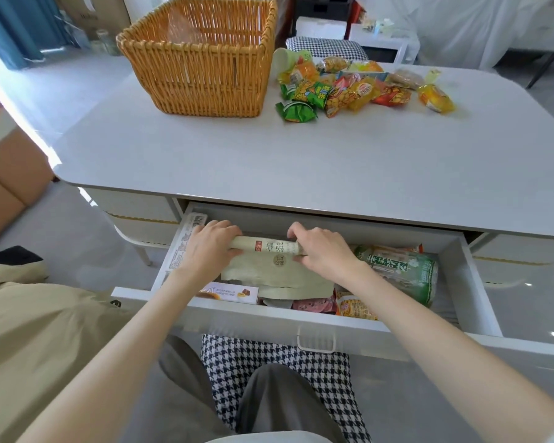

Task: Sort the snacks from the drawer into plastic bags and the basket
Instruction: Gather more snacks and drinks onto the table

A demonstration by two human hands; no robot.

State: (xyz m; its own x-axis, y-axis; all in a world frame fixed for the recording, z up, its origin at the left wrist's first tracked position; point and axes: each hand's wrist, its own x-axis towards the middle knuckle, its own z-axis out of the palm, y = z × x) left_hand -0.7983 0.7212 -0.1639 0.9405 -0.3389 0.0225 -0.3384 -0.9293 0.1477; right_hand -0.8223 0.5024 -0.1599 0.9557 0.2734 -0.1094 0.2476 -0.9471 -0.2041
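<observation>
The white drawer [317,327] under the table is pulled open. Both hands reach into it. My left hand [210,247] and my right hand [323,251] each grip one end of a pale beige snack package [266,246] with a rolled top edge. Around it lie a green tea-flavoured pack [403,270], a white box with cake pictures [229,292], a white labelled pack [181,247] against the left wall, and pink and yellow packets [333,305] near the front. An orange wicker basket [199,59] stands at the back left of the table.
A pile of small yellow, green and red snack packets [349,87] lies on the white table [301,161] right of the basket, with a pale green cup [285,59] behind it. Cardboard boxes [4,174] stand at the left. My knees and a houndstooth seat [269,378] are below the drawer.
</observation>
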